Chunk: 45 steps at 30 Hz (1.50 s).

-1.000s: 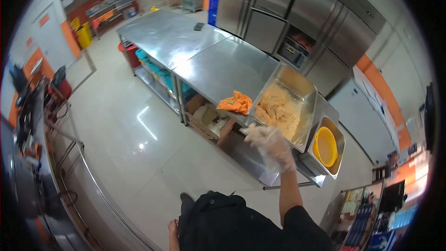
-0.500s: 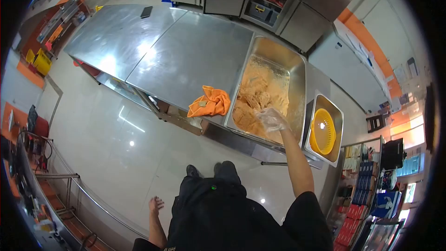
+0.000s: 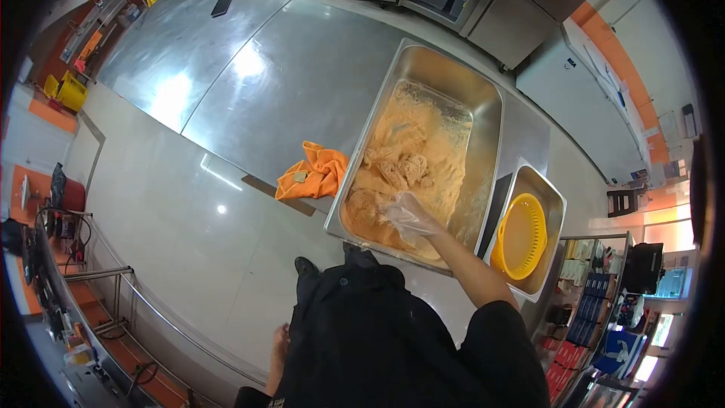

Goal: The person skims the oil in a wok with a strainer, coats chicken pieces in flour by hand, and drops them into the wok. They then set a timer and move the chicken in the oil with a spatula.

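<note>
Since the first frame, the gloved right hand (image 3: 411, 215) has come down from over the near edge of the deep metal tray (image 3: 445, 75) and into its near part. Its fingers are bent and reach toward a powdered lump (image 3: 364, 208) near the tray's near left corner; the clear glove blurs against the coating, so I cannot tell whether they grip the lump or only touch it. Partly hidden, the left hand (image 3: 280, 341) hangs low beside the body, and the state of its fingers cannot be told either. The step in hand looks like working the pieces through loose coating — from here, a move would seem to call for low, gentle fingers, so that the crust stays on and nothing spills over the near rim. Just beyond the right hand, around the tray's middle, lie the coated pieces (image 3: 404, 170), bunched together, ragged and craggy, tan all over; what is under the crust does not show. Loose orange-tan powder (image 3: 449, 162) spreads around them, thinning to a dusting at the far end, where bare metal shows through. The tray sits at the right end of the bench (image 3: 302, 68), with a crumpled orange cloth (image 3: 325, 170) just beside it on the left — and, on the right, a smaller metal pan (image 3: 555, 208) holding a yellow basket (image 3: 541, 223).
</note>
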Each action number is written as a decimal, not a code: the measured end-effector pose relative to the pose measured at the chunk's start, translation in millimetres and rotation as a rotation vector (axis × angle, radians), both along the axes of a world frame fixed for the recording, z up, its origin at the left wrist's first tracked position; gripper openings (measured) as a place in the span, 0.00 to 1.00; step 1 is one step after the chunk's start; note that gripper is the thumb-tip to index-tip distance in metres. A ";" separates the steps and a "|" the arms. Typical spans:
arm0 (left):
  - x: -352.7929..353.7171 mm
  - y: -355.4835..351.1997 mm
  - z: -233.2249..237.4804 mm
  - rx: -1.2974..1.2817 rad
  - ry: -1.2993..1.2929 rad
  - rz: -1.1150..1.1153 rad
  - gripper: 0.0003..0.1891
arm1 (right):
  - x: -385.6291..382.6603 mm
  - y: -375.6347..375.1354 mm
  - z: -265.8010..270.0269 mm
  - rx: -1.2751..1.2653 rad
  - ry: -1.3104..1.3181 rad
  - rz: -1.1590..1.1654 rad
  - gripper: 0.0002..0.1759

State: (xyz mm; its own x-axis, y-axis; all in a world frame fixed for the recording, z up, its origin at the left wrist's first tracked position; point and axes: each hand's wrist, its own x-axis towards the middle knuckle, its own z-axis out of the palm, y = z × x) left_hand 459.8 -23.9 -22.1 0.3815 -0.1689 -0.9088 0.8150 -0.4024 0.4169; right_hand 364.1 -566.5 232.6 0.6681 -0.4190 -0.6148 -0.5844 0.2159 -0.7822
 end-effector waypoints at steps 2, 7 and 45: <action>-26.8 1.2 0.3 0.110 -0.027 -0.137 0.16 | -9.1 -5.0 21.8 -0.084 -0.175 0.024 0.15; -52.9 -10.1 4.4 0.190 -0.096 -0.268 0.17 | -62.6 -67.8 -41.6 -0.141 -0.379 0.113 0.11; -30.4 -69.2 37.1 0.106 -0.059 0.104 0.19 | 6.2 -180.2 -21.3 -0.367 -0.351 0.453 0.15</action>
